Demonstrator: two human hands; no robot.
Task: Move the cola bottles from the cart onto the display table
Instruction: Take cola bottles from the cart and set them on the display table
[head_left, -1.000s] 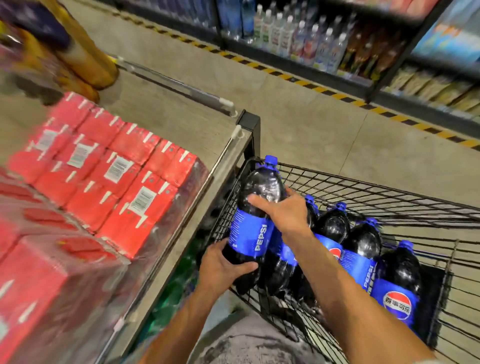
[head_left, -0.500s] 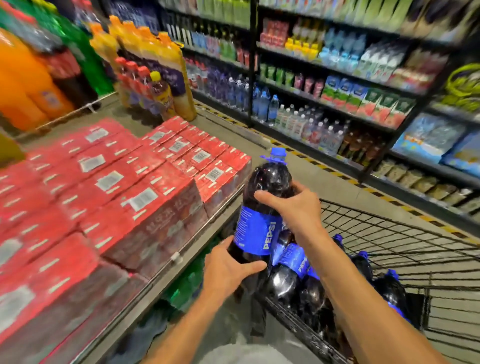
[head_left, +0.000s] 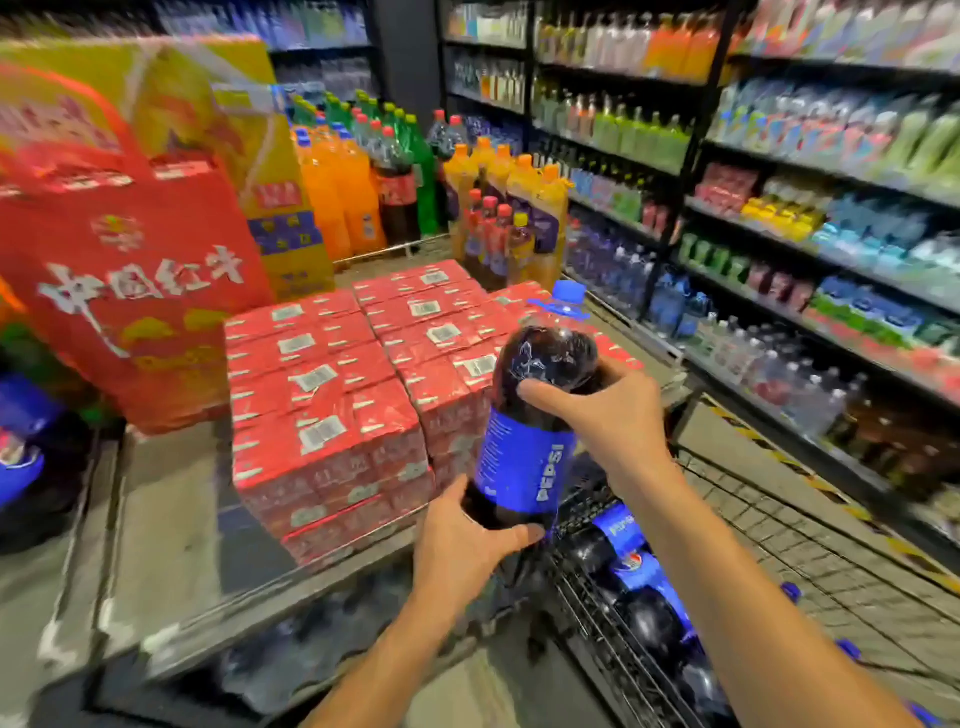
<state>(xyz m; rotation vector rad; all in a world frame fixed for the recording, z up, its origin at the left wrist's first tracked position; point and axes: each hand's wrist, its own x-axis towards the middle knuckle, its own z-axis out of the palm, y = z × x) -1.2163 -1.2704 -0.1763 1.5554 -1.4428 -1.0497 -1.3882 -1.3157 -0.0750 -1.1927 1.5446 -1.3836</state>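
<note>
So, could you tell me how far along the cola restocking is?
Done: no cola clearly stands on the display table by the red cartons. In hand: left hand and right hand hold one cola bottle raised beside the cart. Left: set it down, then move the other bottles in the cart.

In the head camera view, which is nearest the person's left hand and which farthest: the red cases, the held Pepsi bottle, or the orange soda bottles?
1. Pepsi bottle: its base is gripped by the left hand.
2. Red cases: just left of the hand, on the table.
3. Orange soda bottles: far back, behind the cases.
</note>
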